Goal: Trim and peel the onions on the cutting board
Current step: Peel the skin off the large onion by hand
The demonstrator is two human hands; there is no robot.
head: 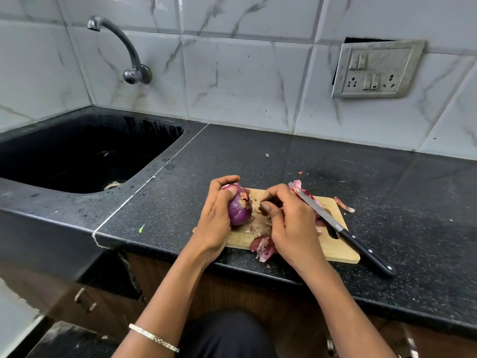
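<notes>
My left hand (215,215) grips a purple onion (239,208) just above the left end of the wooden cutting board (338,250). My right hand (289,223) hovers over the board's middle, fingers curled, thumb and forefinger pinched close to the onion; whether a bit of skin is between them I cannot tell. A black-handled knife (343,228) lies diagonally on the board's right side, handle toward me. Onion peels (263,248) lie at the board's front edge and more peels (299,187) at its back.
The board sits near the front edge of a black speckled counter (387,182). A black sink (85,156) with a wall tap (121,47) lies to the left. A loose peel (344,205) lies right of the board. A switch panel (374,69) hangs on the tiled wall.
</notes>
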